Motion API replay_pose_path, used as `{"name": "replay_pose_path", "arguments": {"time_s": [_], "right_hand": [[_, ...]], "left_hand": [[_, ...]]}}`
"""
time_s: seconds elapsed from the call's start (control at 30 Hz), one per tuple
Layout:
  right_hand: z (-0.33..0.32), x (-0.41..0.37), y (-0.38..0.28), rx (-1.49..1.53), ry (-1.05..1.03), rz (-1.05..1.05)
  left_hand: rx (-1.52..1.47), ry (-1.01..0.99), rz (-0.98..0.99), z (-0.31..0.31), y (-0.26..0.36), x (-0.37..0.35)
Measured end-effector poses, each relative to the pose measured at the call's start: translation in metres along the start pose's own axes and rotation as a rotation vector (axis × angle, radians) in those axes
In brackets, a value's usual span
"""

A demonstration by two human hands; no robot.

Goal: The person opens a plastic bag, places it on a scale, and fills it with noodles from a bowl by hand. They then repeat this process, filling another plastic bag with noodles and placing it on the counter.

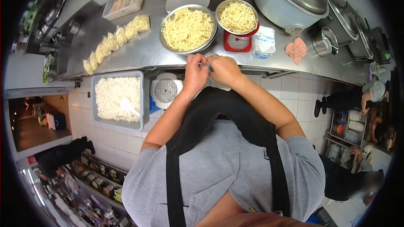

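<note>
At the counter's front edge, my left hand [196, 72] and my right hand [224, 69] are close together, fingers bent. Between them shows a small bit of clear plastic, mostly hidden by the fingers. Just beyond stands a large metal bowl of yellow noodles [187, 29]. To its right, a smaller bowl of noodles [238, 17] rests on a red scale [237, 42]. A stack of clear plastic bags [264, 42] lies beside the scale. Several bagged noodle portions [112, 42] form a slanting row on the left.
A grey tub of white rice [118, 99] with a scoop sits below the counter at left, beside a white perforated stool [166, 90]. A large cooker [290, 0], a pink cloth [296, 50] and a metal pot [324, 42] are at right. Other people stand behind on both sides.
</note>
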State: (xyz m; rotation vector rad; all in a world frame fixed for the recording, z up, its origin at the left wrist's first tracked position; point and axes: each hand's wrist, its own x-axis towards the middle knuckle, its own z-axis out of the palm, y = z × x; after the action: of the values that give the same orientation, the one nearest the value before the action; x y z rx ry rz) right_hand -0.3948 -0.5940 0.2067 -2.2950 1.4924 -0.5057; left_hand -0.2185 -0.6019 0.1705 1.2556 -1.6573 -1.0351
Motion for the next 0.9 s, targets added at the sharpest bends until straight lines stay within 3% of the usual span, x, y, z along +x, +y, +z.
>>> {"name": "replay_pose_path", "arguments": {"time_s": [0.1,0.17,0.23,0.33,0.43,0.63,0.83,0.9], "right_hand": [[0.004,-0.008,0.001,-0.107,-0.017,0.067],[0.011,-0.013,0.007,-0.167,-0.008,0.107],[0.014,-0.015,0.012,-0.159,-0.02,0.117],[-0.002,-0.02,0.012,-0.189,-0.171,0.117],[-0.022,-0.008,0.023,-0.177,-0.114,0.026],[-0.059,0.005,0.043,-0.102,-0.165,-0.033],[-0.082,0.002,0.059,-0.072,-0.223,-0.096],[-0.107,-0.003,0.071,0.39,0.053,-0.568]], "left_hand": [[0.269,-0.053,0.059,0.007,0.008,-0.001],[0.538,-0.191,0.028,0.01,0.014,-0.002],[0.574,-0.216,0.044,0.013,0.021,0.002],[0.606,-0.049,0.156,0.018,0.038,0.007],[0.64,0.036,0.211,0.023,0.052,0.009],[0.821,0.034,-0.001,0.035,0.098,0.01],[0.895,0.13,0.001,0.048,0.109,0.018],[0.843,0.225,-0.004,0.027,0.109,0.027]]}}
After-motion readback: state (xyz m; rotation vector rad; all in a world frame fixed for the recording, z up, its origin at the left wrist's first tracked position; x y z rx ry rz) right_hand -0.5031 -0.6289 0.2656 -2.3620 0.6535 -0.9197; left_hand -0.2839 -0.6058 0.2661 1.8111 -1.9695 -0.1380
